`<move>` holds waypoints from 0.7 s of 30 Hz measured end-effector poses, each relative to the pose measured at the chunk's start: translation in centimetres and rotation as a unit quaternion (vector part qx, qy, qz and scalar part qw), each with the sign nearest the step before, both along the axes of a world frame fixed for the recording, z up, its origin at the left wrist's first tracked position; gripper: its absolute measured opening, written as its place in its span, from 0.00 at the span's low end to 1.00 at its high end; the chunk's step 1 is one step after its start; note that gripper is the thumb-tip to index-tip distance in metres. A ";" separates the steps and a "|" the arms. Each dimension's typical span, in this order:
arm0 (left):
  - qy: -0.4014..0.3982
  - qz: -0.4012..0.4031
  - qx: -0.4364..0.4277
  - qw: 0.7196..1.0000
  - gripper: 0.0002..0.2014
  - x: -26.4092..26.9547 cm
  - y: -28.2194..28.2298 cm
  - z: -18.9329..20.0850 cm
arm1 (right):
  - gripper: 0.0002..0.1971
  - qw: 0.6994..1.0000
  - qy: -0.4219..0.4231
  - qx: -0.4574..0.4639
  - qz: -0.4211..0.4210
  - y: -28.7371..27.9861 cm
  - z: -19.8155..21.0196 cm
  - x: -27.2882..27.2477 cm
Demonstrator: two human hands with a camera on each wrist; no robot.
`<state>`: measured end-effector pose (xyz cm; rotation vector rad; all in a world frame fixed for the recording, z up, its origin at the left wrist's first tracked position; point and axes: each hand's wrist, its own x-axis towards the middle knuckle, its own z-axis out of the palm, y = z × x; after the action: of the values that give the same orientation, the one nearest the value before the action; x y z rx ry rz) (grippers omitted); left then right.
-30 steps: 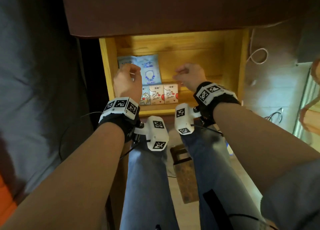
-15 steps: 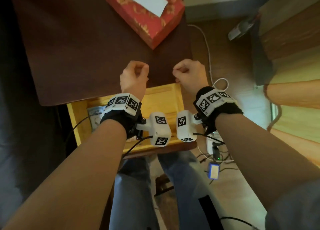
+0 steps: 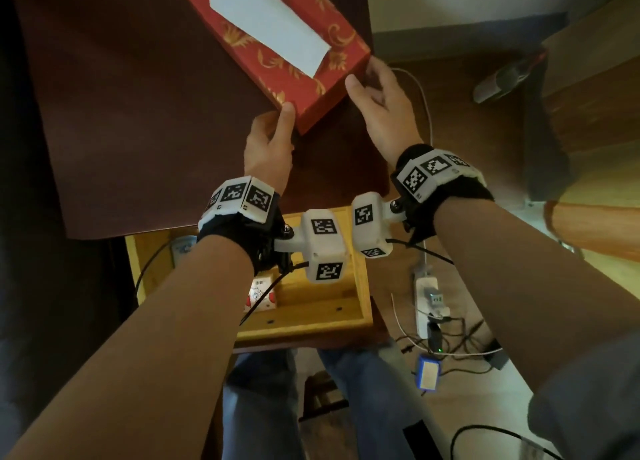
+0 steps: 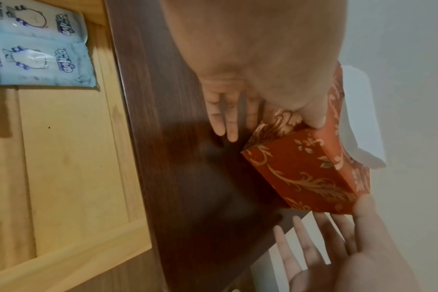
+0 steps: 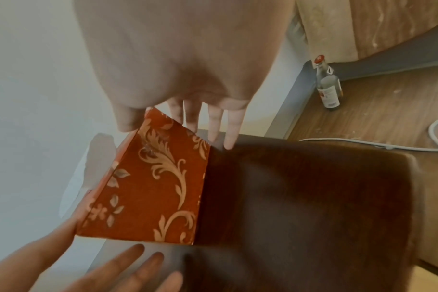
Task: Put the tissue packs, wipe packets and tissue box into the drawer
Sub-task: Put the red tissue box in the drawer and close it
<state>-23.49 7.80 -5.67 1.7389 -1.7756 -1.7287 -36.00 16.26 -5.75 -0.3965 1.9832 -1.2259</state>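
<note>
A red tissue box [image 3: 294, 81] with gold scrolls and a white tissue on top lies on the dark brown tabletop [image 3: 138, 113]. My left hand [image 3: 273, 130] is at its near corner, thumb on the box's top edge [image 4: 315, 122] and fingers straight beside it. My right hand [image 3: 367, 78] frames the box's right near corner, thumb on top and fingers straight along the side [image 5: 225, 138]. Neither hand curls round the box. Below the tabletop the yellow wooden drawer [image 3: 360, 286] stands open. It holds blue-white wipe packets [image 4: 38, 55] and small tissue packs [image 3: 259, 295].
A glass bottle [image 5: 329, 87] stands on the wooden floor to the right of the table. A power strip [image 3: 427, 300] with tangled cables and a small blue device [image 3: 428, 374] lie on the floor beside the drawer. My legs are under the drawer's front.
Both hands rose out of the drawer as loose fists, then uncurled and reached forward to the near end of the tissue box. The head view lifted from the drawer to the tabletop.
</note>
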 end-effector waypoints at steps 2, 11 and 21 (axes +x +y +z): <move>0.006 0.001 0.004 1.000 0.22 0.1 0.1 0.0 | 0.24 1.000 -0.002 -0.003 -0.024 0.1 -0.3 -0.1; 0.031 0.057 0.031 0.997 0.10 2.3 0.7 0.1 | 0.19 0.999 0.036 -0.002 -0.015 0.2 -0.8 1.9; 0.052 0.094 0.089 0.990 0.07 8.8 2.5 0.3 | 0.12 0.994 -0.054 0.005 -0.100 4.1 -1.0 8.2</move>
<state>-14.71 10.27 -5.38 1.7797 -1.4054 -1.9064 -27.79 20.37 -6.78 -0.1254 1.9717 -1.3301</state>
